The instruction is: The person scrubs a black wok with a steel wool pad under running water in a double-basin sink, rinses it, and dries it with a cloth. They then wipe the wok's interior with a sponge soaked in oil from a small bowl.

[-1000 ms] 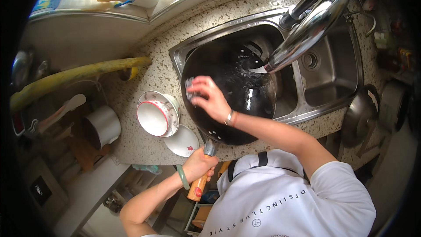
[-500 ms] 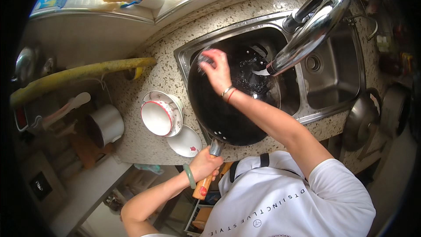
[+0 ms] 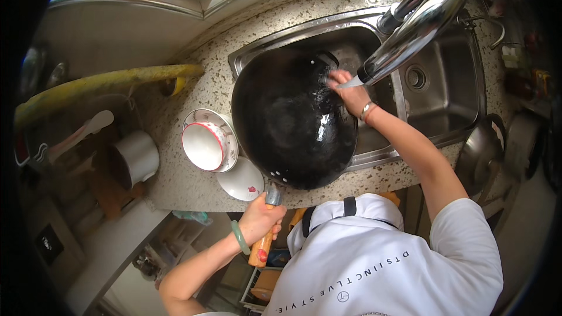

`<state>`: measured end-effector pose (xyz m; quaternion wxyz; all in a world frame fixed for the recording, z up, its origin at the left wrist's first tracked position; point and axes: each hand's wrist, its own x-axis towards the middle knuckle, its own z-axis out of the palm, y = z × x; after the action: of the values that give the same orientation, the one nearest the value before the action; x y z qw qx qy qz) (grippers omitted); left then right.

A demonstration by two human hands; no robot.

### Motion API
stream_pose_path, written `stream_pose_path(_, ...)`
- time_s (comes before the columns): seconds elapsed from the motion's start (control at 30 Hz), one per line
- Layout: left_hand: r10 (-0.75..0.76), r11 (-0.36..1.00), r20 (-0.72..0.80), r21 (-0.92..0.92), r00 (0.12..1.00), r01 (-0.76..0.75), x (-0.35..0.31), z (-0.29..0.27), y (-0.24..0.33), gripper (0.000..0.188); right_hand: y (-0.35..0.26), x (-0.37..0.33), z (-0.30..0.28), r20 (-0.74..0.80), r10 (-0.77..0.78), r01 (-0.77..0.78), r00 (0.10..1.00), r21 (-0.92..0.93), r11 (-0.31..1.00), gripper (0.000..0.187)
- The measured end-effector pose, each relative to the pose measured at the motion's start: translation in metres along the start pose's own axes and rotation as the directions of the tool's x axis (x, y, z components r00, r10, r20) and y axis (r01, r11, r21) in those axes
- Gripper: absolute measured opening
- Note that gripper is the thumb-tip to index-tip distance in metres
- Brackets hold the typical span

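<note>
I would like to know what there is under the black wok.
The black wok is over the left sink basin and overlaps the speckled counter; both show past its rim. What lies directly beneath, including the basin's covered floor, cannot be seen.

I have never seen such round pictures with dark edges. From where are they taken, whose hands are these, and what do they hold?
There is no machine at work: these are a person's bare hands, seen from above by a wide fisheye camera on that person's head, so straight edges look bent. The left hand grips the wooden handle of a black wok, which lies over the sink's left basin. The right hand is at the wok's far right side, by the faucet; its fingers are too blurred to tell what they hold. On the speckled countertop, left of the wok, are stacked bowls and a white plate.
</note>
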<state>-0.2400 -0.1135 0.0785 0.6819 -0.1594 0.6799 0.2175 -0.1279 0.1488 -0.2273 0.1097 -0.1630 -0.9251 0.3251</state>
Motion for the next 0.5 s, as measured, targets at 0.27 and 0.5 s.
stream_pose_path(0.27, 0.037, 0.996, 0.048, -0.088, 0.998, -0.033, 0.031, 0.005, -0.006, 0.017, -0.078, -0.055, 0.034, 0.233, 0.095, -0.195, 0.968, 0.458, 0.867, 0.039)
stream_pose_path(0.5, 0.079, 0.99, 0.075, -0.125, 0.994, -0.069, 0.054, 0.01, -0.008, 0.016, -0.083, -0.063, 0.014, 0.437, -0.104, -0.177, 0.893, 0.555, 0.813, 0.031)
